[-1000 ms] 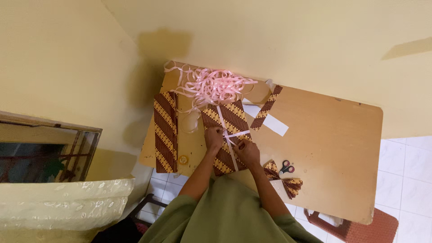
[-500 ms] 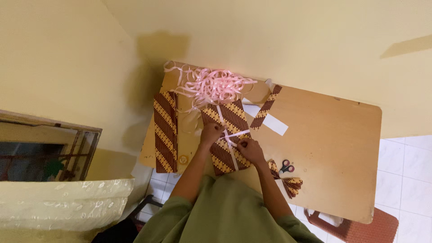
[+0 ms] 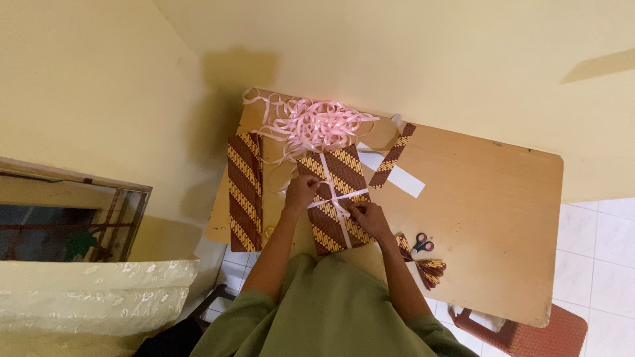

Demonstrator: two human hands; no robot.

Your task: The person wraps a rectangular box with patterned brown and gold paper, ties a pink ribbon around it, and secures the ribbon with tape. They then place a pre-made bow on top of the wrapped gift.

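A roll of brown-and-gold patterned paper (image 3: 245, 192) lies at the table's (image 3: 489, 198) left edge. Just right of it, the left hand (image 3: 301, 193) is closed on the ribbon (image 3: 336, 196) at the left side of the wrapped parcel (image 3: 334, 198), which sits in the middle near the person. The right hand (image 3: 367, 217) pinches the same ribbon by the crossing, fingers curled; the fingertips are too small to make out. A pink ribbon tangle (image 3: 314, 124) lies beyond. Scissors (image 3: 421, 243) sit further right, blades partly hidden by a paper fan (image 3: 430, 270).
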